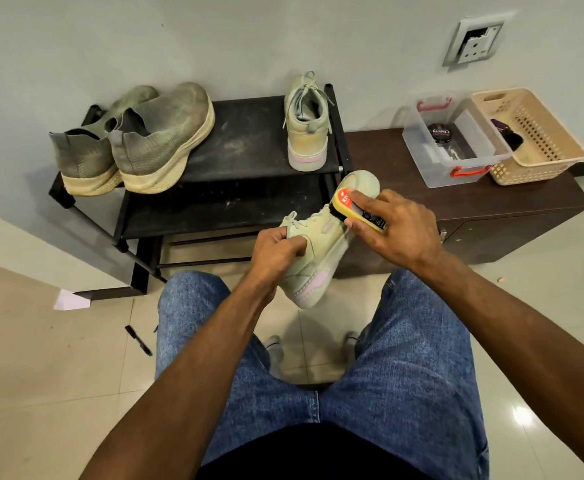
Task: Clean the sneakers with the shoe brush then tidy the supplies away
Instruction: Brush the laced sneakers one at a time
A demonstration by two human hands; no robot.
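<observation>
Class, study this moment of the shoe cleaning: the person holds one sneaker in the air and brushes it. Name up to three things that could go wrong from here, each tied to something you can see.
1. The left hand grips the held sneaker only at its collar, in mid-air; pressure from the shoe brush in the right hand might twist it loose.
2. The marker on the floor could be stepped on.
3. The clear box sits near the cabinet's front edge; a reach might knock it.

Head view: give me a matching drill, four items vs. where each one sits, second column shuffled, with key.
Items:
1. shoe brush
2. polish tin
3. grey knit sneakers
4. black marker

Places:
A. floor tiles
B. clear plastic box
C. right hand
D. left end of the black shoe rack

Pairs: 1-C, 2-B, 3-D, 4-A
</observation>
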